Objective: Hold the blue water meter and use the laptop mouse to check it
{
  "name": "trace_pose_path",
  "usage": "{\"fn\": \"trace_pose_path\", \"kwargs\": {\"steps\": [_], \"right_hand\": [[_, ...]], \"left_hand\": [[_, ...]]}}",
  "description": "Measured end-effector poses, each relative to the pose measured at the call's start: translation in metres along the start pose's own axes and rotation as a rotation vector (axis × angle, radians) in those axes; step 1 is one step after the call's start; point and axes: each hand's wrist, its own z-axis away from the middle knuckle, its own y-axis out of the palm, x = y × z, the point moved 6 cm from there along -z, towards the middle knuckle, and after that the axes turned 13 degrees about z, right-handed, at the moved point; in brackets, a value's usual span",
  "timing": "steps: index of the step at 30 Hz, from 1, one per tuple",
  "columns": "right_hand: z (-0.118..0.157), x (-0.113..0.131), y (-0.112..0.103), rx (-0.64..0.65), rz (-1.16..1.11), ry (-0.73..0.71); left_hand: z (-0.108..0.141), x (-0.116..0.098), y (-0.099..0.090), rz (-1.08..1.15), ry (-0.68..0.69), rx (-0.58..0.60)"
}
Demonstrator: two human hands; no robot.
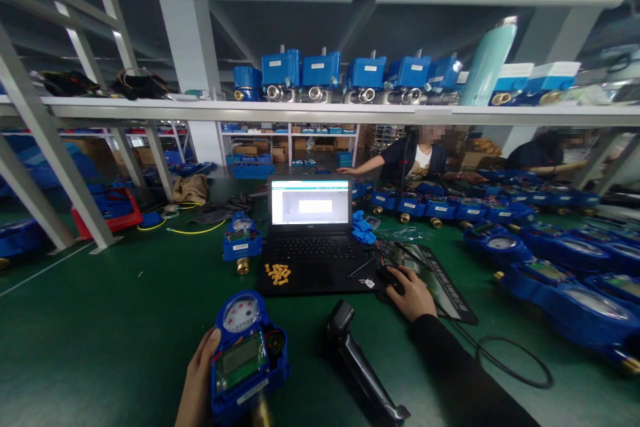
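Green desk [125,333]: blue meter [253,370] front-left, left hand [199,373] gripping its left side, probably heavy, rigid, exposed display [241,360] fragile, so grab the casing; right hand [416,297] curled over mouse [391,279] beside laptop [309,247].

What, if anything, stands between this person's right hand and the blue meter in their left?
A black handheld scanner does: it lies on the green tabletop between the right hand, which rests on the mouse, and the blue meter. Nothing visible separates the left hand from the meter.
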Motion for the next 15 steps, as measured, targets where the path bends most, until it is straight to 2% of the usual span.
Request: {"fn": "trace_pose_path", "kwargs": {"steps": [8, 15], "right_hand": [[0.0006, -0.0023, 0.0027, -0.033, -0.003, 0.000], [0.0011, -0.0020, 0.0029, -0.042, 0.005, -0.001]], "left_hand": [[0.0052, -0.0011, 0.0033, -0.003, -0.013, -0.049], [0.0024, 0.0004, 0.0034, -0.008, -0.012, -0.029]]}}
